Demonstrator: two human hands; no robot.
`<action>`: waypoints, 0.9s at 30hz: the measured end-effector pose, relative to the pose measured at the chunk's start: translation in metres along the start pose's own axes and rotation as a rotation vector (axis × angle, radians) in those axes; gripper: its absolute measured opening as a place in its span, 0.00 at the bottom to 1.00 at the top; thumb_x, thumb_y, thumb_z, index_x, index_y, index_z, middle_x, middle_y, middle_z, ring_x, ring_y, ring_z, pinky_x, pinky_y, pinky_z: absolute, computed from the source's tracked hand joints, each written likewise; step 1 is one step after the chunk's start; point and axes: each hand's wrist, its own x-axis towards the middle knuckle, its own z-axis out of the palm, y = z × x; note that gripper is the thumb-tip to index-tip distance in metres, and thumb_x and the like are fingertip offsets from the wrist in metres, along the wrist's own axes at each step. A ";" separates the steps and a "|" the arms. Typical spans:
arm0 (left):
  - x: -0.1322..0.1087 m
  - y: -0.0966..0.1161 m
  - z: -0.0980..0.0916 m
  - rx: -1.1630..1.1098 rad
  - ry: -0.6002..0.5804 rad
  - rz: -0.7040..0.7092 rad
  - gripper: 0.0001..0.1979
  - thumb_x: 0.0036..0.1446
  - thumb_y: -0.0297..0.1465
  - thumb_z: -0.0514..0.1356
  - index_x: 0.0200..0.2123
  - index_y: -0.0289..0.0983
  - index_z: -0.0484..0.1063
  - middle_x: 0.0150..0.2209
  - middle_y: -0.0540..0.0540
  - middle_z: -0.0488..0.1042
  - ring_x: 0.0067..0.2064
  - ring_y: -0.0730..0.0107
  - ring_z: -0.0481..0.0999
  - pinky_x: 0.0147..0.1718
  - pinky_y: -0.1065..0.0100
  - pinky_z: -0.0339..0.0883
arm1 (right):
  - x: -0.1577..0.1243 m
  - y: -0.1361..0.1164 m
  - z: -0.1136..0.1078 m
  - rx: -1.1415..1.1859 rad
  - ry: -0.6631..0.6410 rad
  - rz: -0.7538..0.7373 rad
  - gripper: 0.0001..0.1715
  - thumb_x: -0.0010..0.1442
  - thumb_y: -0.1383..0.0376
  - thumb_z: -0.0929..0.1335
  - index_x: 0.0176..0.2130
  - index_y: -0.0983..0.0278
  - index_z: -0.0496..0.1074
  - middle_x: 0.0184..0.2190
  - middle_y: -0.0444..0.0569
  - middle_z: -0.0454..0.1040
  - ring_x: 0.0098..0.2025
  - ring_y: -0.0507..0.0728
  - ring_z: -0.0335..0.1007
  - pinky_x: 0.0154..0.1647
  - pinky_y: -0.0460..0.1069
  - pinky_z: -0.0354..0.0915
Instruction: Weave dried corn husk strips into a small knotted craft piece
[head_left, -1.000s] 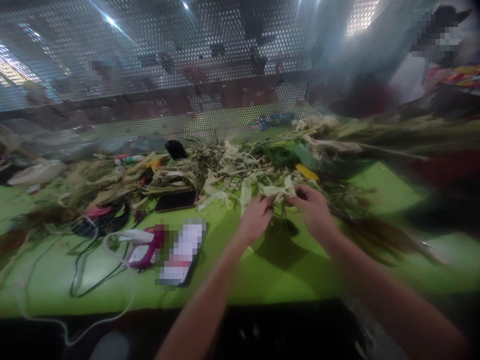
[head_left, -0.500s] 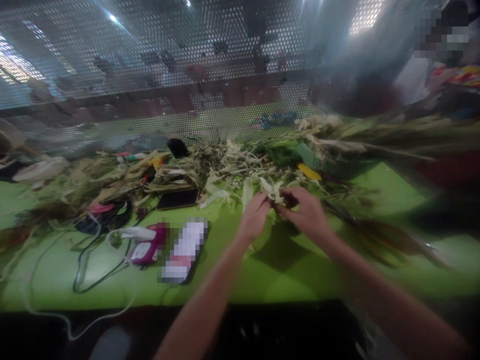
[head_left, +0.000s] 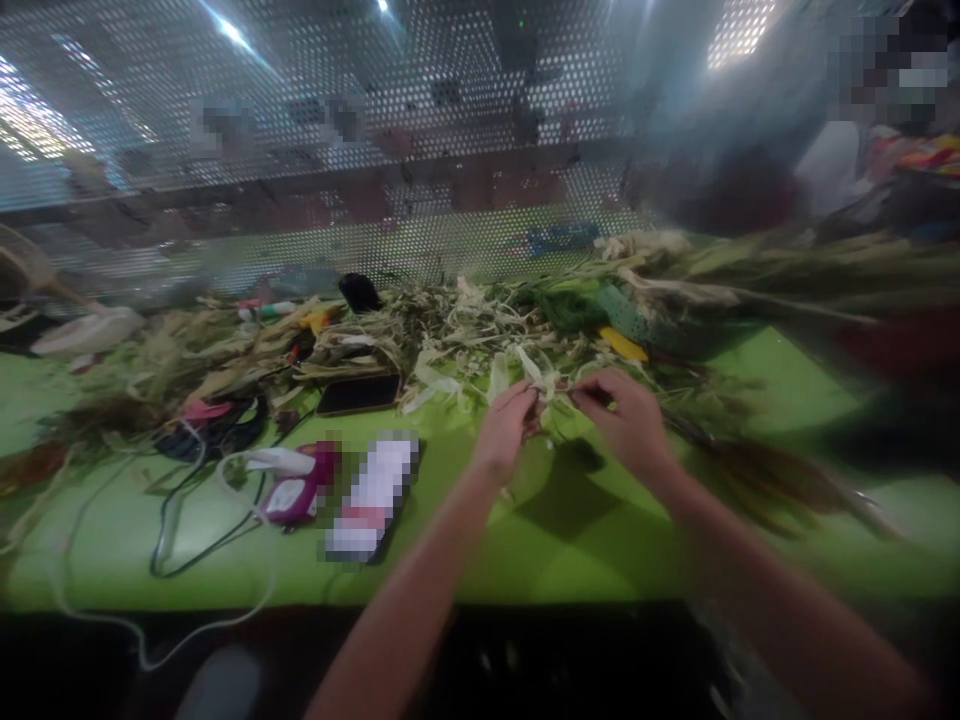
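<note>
In the middle of the green table, my left hand is closed around the base of a pale husk flower, whose light strips spread out above the fingers. My right hand is just to the right of it, thumb and fingertips pinched together; whatever is between them is too small to make out. Behind both hands lies a heap of dry husk strips, and a broad pale strip rests left of the flower.
Left of my arms lie a phone with a lit screen, a magenta device with a white cable, and a dark phone. A yellow object sits behind my right hand. A perforated screen stands at the back.
My right hand has drawn away from the flower, slightly to the right, leaving a gap between the hands. My left hand keeps hold of the flower at nearly the same spot.
</note>
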 end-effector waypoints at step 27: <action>0.000 -0.009 -0.004 0.770 -0.251 0.315 0.12 0.64 0.38 0.52 0.37 0.38 0.72 0.38 0.45 0.74 0.41 0.63 0.70 0.45 0.61 0.65 | 0.014 0.018 -0.009 0.312 0.122 0.324 0.26 0.48 0.59 0.75 0.46 0.62 0.73 0.41 0.49 0.73 0.36 0.56 0.68 0.38 0.52 0.65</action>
